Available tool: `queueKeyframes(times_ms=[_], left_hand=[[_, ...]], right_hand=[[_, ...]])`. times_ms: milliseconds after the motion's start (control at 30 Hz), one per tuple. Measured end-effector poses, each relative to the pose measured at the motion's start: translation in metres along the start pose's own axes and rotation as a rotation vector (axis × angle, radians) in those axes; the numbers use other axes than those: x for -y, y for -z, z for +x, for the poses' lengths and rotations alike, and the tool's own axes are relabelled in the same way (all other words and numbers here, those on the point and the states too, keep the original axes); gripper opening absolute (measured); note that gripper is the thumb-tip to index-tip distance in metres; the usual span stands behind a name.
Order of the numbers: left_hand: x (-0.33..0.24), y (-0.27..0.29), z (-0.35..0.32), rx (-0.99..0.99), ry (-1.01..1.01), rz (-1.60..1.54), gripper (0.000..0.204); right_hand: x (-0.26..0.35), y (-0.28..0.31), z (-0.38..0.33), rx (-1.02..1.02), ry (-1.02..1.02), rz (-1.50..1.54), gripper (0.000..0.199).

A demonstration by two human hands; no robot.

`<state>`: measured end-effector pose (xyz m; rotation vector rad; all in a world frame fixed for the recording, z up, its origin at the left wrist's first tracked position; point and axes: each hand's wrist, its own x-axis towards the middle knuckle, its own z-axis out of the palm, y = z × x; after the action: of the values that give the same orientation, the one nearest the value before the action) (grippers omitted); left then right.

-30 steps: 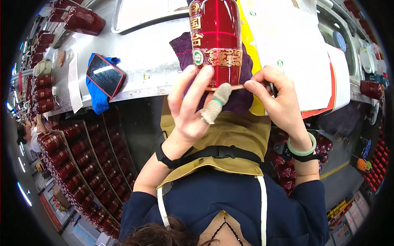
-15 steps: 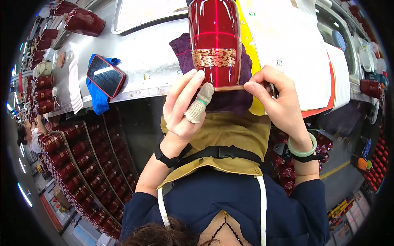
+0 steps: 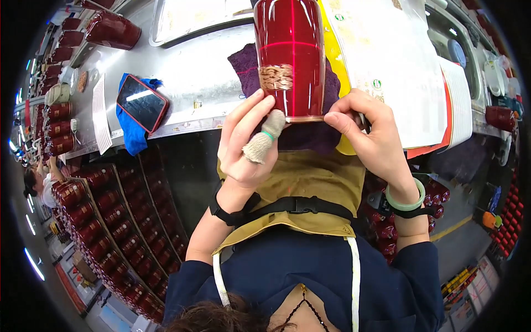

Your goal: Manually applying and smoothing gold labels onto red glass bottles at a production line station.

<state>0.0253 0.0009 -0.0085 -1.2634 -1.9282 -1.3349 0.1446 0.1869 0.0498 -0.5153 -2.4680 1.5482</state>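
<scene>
Red glossy jar [image 3: 291, 55] standing upright on a purple cloth [image 3: 310, 133] at the near edge of the steel bench [image 3: 204, 72], gold patterned band across its lower front. Held between both hands: left hand [image 3: 246, 146] spread against the jar's lower left side, fingertips touching the glass beside the band, one finger wrapped in a knitted cot [image 3: 264, 141]; right hand [image 3: 370, 135] pinching the bottom rim at the right, thumb and forefinger closed narrowly on the edge. Green bangle [image 3: 406, 200] on the right wrist, black strap on the left. Yellow sheet [image 3: 337, 83] tucked under the cloth, stack of white printed sheets [image 3: 398, 66] just right of the jar. Phone [image 3: 141, 103] in a red case lying on a blue rag [image 3: 133, 138] near the bench's front edge, well left of the jar. More red jars [image 3: 113, 29] toward the far left corner, and rows of them racked [image 3: 105, 221] below the bench. Tan apron [image 3: 310, 182] hanging under the hands.
</scene>
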Motion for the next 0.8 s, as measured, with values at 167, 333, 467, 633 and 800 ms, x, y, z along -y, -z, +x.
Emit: queueKeyframes(times_ms=[167, 333, 467, 633, 800], left_hand=[[0.0, 0.006, -0.007, 0.066, -0.035, 0.072, 0.033], [-0.005, 0.006, -0.006, 0.067, -0.053, 0.108, 0.03], [-0.01, 0.003, -0.003, 0.074, -0.066, 0.158, 0.032], [-0.011, 0.001, 0.003, 0.126, -0.166, 0.181, 0.022], [-0.005, -0.001, 0.001, 0.016, 0.007, 0.057, 0.035]], right_hand=[[0.003, 0.003, 0.0, 0.008, 0.016, -0.008, 0.017], [0.002, 0.004, 0.0, -0.001, 0.011, -0.005, 0.016], [0.0, 0.003, 0.002, -0.002, 0.002, -0.013, 0.016], [-0.001, 0.001, 0.002, -0.018, 0.008, -0.036, 0.017], [0.003, -0.002, 0.0, -0.012, 0.002, 0.02, 0.019]])
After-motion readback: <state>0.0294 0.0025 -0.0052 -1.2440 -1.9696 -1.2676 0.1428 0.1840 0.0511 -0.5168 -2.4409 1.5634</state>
